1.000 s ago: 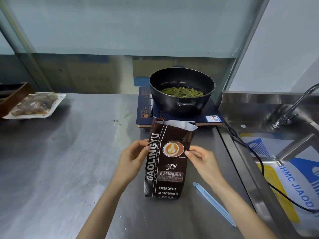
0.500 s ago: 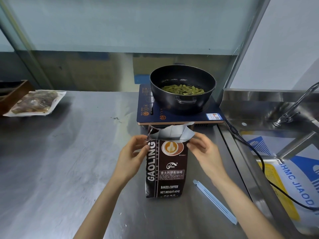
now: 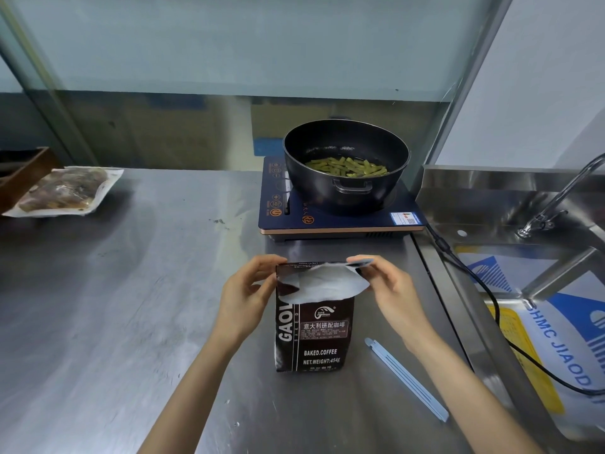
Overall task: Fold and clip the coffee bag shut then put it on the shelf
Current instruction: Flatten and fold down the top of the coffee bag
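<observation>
Head view: brown coffee bag point(image 3: 314, 335) stands upright on the steel counter point(image 3: 131, 306), near the front edge and toward the right half. Its top is folded forward and down, silver inner lining showing over the front panel; print below reads "BAKED.COFFEE" and "NET.WEIGHT:454g". Left hand point(image 3: 244, 294) pinches the bag's top left corner, thumb and fingers closed on the fold. Right hand point(image 3: 389, 291) pinches the top right corner the same way, fingertips on the folded flap. Both forearms reach in from the front edge.

Pale blue bag clip point(image 3: 406, 378) lies flat on the counter just beside the bag on its right, angled toward the front right corner, not touched by either hand.

Toward the back edge, behind the bag: dark blue induction cooker point(image 3: 327, 221) carrying a black pot point(image 3: 345, 168) with green vegetable pieces in liquid. A black cord point(image 3: 484, 290) runs from the cooker along the right edge. Back left corner: a vacuum-sealed food pack point(image 3: 65, 191), beside a brown wooden tray point(image 3: 19, 172) partly cut off by the frame. Right of the counter: steel sink point(image 3: 491, 204) with a faucet point(image 3: 556, 198), a printed white and blue sack point(image 3: 563, 348) lying in the basin.
</observation>
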A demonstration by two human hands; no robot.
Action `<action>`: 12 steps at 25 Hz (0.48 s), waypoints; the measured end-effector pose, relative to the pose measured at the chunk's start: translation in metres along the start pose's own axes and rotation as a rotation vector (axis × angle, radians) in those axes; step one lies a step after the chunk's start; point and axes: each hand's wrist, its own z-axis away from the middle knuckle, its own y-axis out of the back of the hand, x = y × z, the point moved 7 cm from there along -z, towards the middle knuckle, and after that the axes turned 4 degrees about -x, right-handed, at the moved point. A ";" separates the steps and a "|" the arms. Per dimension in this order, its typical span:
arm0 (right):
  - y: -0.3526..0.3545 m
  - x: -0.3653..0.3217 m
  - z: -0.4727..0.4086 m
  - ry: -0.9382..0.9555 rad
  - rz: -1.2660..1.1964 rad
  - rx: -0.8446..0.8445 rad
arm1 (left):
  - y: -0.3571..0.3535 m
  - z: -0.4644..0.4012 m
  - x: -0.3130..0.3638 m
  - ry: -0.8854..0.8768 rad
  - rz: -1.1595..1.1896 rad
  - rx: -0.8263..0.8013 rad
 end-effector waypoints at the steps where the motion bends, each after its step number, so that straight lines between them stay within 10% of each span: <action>1: 0.000 0.000 0.000 -0.005 -0.007 -0.006 | 0.000 0.000 -0.001 0.005 0.019 -0.001; 12: -0.002 -0.001 0.003 -0.075 -0.052 -0.038 | 0.002 0.002 0.000 0.093 0.108 -0.050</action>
